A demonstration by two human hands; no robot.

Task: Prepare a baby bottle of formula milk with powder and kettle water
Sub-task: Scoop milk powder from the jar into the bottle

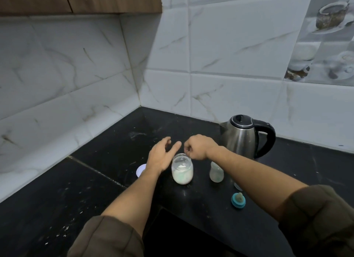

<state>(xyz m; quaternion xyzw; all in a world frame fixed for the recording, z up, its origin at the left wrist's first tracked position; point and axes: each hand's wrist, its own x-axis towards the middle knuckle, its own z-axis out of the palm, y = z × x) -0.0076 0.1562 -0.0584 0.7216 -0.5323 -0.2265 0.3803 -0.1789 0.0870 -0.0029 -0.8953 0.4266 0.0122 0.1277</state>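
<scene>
1. Hands over open powder jar (pixel 182 170) on black counter (pixel 107 151): left hand (pixel 161 157) spread, empty; right hand (pixel 198 146) pinched at jar's rim, contents unclear.
2. Bottle (pixel 216 172) stands uncapped between jar and kettle (pixel 242 137); teat (pixel 238 199) lies nearer.

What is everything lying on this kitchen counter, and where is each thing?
Stainless steel electric kettle with black lid and handle: one, silver and black, back right of the counter by the wall.
Open clear glass jar of white powder: one, centre, below both hands.
Clear plastic baby bottle: one, uncapped, upright, right of the jar, in front of the kettle.
Teal bottle collar with pale teat: one, near the front edge, right of centre.
White round lid: one, left of the jar, partly hidden by the left wrist.
Black stone counter: one, speckled with white dust.
Left hand: open, fingers spread, beside the jar.
Right hand: closed over the jar's mouth; what it pinches is unclear.
</scene>
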